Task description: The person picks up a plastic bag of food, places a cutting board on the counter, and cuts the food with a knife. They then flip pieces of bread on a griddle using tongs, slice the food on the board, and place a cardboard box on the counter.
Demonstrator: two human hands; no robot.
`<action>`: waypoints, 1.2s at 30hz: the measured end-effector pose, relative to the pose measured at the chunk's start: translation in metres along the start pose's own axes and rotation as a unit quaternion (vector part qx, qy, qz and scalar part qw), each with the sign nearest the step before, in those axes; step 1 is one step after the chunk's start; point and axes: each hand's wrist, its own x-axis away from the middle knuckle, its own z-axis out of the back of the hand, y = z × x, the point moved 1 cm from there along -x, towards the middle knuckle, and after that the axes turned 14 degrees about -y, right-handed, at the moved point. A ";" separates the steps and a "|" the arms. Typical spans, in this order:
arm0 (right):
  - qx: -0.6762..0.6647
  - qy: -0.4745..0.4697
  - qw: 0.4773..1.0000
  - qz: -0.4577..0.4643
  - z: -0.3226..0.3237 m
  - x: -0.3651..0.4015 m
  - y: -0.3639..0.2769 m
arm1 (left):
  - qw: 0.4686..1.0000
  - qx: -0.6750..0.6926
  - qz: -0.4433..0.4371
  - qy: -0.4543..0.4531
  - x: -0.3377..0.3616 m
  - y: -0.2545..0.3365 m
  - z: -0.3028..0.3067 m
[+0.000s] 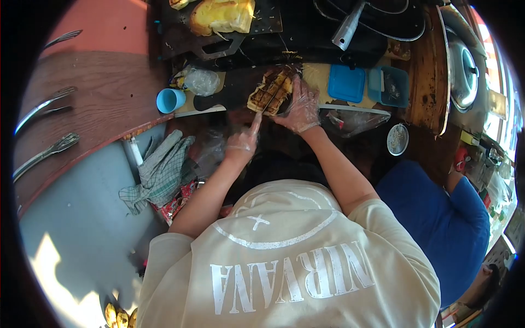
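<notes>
A browned slab of toasted bread [270, 92], with dark lines across its top, lies on a dark board. My left hand [243, 138], in a clear plastic glove, is closed at the bread's near edge with the index finger stretched forward. It grips a thin knife [268, 104] whose blade reaches over the bread; the handle is mostly hidden. Also gloved, my right hand [301, 106] rests against the bread's right side, fingers extended and holding nothing.
A blue cup [170, 100] and plastic bag [202, 81] stand left; a blue lid [346, 83] and container [388, 86] stand right. Beyond are more bread [221, 15] and a metal-handled pan [349, 27]. A person in blue [432, 229] is close on the right.
</notes>
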 end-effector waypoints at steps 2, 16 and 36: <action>0.013 -0.021 1.000 -0.006 0.002 0.000 -0.001 | 1.000 0.009 0.004 -0.005 0.022 -0.008 -0.006; -0.213 -0.048 0.975 -0.033 0.021 0.069 0.062 | 0.939 0.318 -0.132 0.013 0.020 0.059 0.037; -0.902 -0.027 0.417 -0.113 -0.012 0.025 0.090 | 0.986 0.019 -0.125 0.112 -0.008 0.140 0.130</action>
